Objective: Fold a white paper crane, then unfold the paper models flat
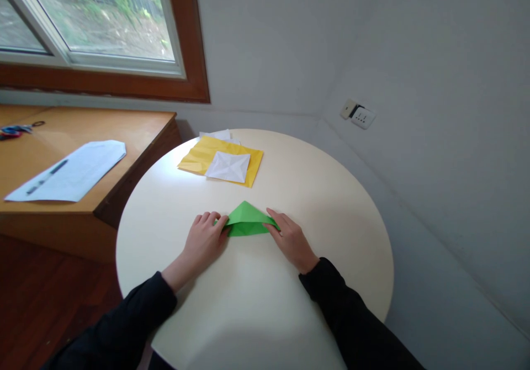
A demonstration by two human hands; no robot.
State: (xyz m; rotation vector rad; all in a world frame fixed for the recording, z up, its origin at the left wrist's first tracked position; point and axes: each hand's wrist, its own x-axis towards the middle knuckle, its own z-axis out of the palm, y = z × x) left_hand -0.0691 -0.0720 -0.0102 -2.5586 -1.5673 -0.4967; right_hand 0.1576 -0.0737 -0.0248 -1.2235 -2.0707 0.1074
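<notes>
A folded sheet of green origami paper (248, 214) lies between my hands on the round white table (248, 298). Its upper layer rises to a point at the far side, and a darker green layer shows beneath along the near side. My left hand (206, 237) pinches the paper's left corner, thumb on top. At the right corner, my right hand (292, 241) grips the paper between thumb and fingers. Both corners are partly hidden by the fingers.
Beyond the green paper lie yellow paper (196, 156) and a creased white square (229, 167) on top of it. On the wooden desk (136, 124) at left are a white sheet (89, 163), a dark pen (47, 176) and scissors (20, 130). Walls stand behind and right.
</notes>
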